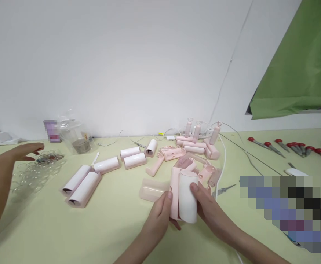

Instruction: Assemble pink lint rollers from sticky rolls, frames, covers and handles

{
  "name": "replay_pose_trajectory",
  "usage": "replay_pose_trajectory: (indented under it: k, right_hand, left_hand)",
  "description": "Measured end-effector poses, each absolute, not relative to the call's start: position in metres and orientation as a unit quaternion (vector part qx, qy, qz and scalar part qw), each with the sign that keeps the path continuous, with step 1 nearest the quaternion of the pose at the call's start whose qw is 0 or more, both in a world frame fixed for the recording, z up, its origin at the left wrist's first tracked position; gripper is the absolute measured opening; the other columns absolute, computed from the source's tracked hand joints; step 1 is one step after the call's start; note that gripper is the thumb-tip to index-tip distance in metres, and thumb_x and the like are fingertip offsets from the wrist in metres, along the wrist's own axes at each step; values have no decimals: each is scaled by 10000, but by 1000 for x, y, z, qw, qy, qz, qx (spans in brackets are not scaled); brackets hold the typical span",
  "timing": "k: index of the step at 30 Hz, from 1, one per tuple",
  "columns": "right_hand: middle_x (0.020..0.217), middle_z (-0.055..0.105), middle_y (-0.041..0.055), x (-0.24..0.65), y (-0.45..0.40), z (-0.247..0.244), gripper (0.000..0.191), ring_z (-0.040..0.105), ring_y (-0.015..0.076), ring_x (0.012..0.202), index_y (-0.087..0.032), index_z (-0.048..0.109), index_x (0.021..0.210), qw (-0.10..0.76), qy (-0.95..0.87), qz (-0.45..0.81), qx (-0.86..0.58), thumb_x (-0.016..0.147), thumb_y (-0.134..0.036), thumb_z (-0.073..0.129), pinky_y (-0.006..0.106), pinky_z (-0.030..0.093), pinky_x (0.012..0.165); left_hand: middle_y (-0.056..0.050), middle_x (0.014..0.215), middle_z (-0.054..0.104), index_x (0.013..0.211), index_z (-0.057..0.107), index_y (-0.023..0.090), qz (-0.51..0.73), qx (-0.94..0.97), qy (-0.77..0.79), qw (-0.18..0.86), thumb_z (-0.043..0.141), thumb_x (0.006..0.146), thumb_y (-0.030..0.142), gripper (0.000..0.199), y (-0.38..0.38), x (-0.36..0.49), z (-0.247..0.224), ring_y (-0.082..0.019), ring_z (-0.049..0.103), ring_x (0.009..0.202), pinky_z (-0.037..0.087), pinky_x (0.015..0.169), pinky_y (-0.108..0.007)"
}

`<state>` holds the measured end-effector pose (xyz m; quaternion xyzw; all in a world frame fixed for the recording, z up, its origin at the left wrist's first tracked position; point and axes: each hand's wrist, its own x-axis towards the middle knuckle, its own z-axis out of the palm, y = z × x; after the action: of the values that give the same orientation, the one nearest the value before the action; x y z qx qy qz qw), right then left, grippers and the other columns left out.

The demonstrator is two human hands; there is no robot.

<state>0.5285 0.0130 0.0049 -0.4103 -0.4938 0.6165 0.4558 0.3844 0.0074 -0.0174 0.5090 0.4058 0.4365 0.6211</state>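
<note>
White cylinder (188, 198) and pink case (174, 196) stand upright side by side at the lower centre, just past six o'clock of the view's middle, held above the worktop (116, 231). They seem to touch, but whether they are joined is hard to tell. If the thumbs press unevenly, the cylinder could twist against the case and leave the edges askew; a loosened hold on that smooth, rounded side could let it slip and drop. Pushing too hard might bend the case, whose wall looks thin. At twelve o'clock from the pair, pink parts (173, 154) crowd close, so a careless swing could scatter them. White cable (224, 157), between one and two o'clock, could snag a forearm, and the metal tool (226, 189) at three o'clock could scratch or prick if brushed

Left hand (160, 212) pinches the case, thumb on its near face and a fingertip showing beneath; its gap is just the case's thickness. Right hand (208, 206) is curled round the cylinder's right side, thumb laid on the front, other fingers mostly hidden behind. Clear cover (149, 190) lies at nine o'clock, near the left hand
</note>
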Motion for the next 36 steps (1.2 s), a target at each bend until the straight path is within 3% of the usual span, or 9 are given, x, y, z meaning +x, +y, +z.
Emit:
replay_pose_trajectory:
  k: [5, 10, 16, 27, 33, 36]
  right_hand:
    - [1139, 554, 44, 528, 15, 6, 453, 531, 240, 1004, -298, 413, 1220, 488, -502, 568, -433, 822, -512, 440, 326, 501, 741]
    - [1185, 543, 45, 527, 16, 2, 480, 523, 226, 1048, -311, 349, 1254, 511, -484, 559, -438, 828, -516, 430, 340, 489, 797]
    - [1142, 579, 60, 526, 17, 3, 420, 545, 222, 1020, -282, 427, 1180, 512, -510, 534, -439, 843, -530, 387, 338, 483, 805]
    - [1016, 601, 33, 527, 18, 7, 317, 563, 201, 923, -273, 412, 1089, 504, -542, 519, -428, 858, -490, 395, 302, 486, 728]
    - [844, 530, 15, 527, 16, -1, 282, 545, 185, 826, -236, 417, 879, 477, -621, 438, -443, 823, -510, 442, 295, 466, 706]
    - [935, 499, 48, 539, 23, 4, 351, 515, 205, 893, -240, 414, 977, 461, -677, 385, -424, 829, -557, 377, 336, 451, 763]
  left_hand:
    - [-72, 947, 597, 1099, 456, 171, 441, 478, 321, 688, 530, 774, 463, 443, 7, 388, -19, -183, 588, 752, 489, 610, -277]
    - [-85, 1242, 494, 1181, 454, 214, 466, 461, 311, 688, 518, 794, 433, 449, 5, 388, -15, -242, 496, 1062, 472, 784, -301]
    - [-66, 1298, 452, 1247, 421, 231, 458, 447, 297, 709, 485, 825, 394, 457, 2, 386, -12, -255, 464, 1106, 464, 823, -331]
    - [-85, 1155, 542, 1168, 487, 197, 470, 435, 352, 683, 515, 789, 432, 447, 5, 388, -15, -231, 552, 926, 520, 633, -280]
    - [-64, 888, 591, 1148, 431, 155, 462, 450, 345, 682, 672, 664, 415, 600, 9, 388, -24, -144, 575, 647, 500, 448, -210]
    - [-43, 782, 569, 1088, 462, 145, 428, 438, 293, 734, 662, 656, 466, 574, 10, 385, -25, -124, 556, 554, 460, 346, -183]
